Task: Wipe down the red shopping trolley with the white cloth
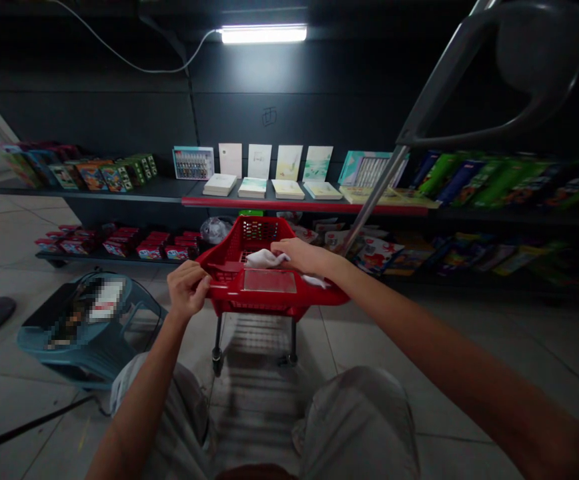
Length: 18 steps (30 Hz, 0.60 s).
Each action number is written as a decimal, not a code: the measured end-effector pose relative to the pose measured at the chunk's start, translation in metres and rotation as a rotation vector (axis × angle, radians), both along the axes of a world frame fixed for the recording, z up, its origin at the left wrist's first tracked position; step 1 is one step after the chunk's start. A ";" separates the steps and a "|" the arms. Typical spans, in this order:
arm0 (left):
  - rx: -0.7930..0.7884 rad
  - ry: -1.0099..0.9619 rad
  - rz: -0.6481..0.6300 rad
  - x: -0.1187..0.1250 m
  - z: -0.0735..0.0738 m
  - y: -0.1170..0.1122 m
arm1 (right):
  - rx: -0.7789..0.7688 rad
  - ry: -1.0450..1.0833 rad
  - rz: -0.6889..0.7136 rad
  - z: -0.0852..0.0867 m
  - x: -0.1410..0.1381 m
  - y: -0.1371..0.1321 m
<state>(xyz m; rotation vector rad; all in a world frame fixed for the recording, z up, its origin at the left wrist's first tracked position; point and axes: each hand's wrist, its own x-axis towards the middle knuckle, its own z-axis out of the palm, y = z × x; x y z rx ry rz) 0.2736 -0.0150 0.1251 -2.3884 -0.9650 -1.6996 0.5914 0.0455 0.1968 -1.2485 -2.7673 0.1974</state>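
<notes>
A red wheeled shopping basket [269, 303] stands on the tiled floor in front of my knees. My left hand [187, 288] is closed round its near left rim. My right hand [302, 257] lies on top of the basket and presses a white cloth [263, 259] against its upper edge, fingers curled onto the cloth. A clear label panel [269, 281] sits on the basket's near wall. The basket's long grey handle [469, 73] rises up to the top right.
A teal plastic stool [89, 327] stands on the left. Dark shelves [289, 200] ahead carry notebooks, paint sets and boxed toys. A black cable [24, 427] crosses the floor at lower left. Under a tube light [263, 33] the floor is tiled.
</notes>
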 end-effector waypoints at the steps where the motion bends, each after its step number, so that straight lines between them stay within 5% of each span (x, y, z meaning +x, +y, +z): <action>1: -0.021 0.000 -0.014 -0.003 0.000 0.002 | -0.003 0.041 0.032 -0.001 -0.006 0.001; 5: -0.078 -0.005 -0.018 -0.015 0.001 0.011 | -0.017 0.078 0.093 0.000 -0.016 -0.001; 11: -0.091 -0.031 -0.017 -0.028 -0.001 0.023 | 0.015 0.014 -0.001 0.008 0.004 -0.023; 18: -0.058 -0.047 -0.075 -0.038 0.006 0.027 | 0.106 0.420 -0.049 0.018 0.026 -0.080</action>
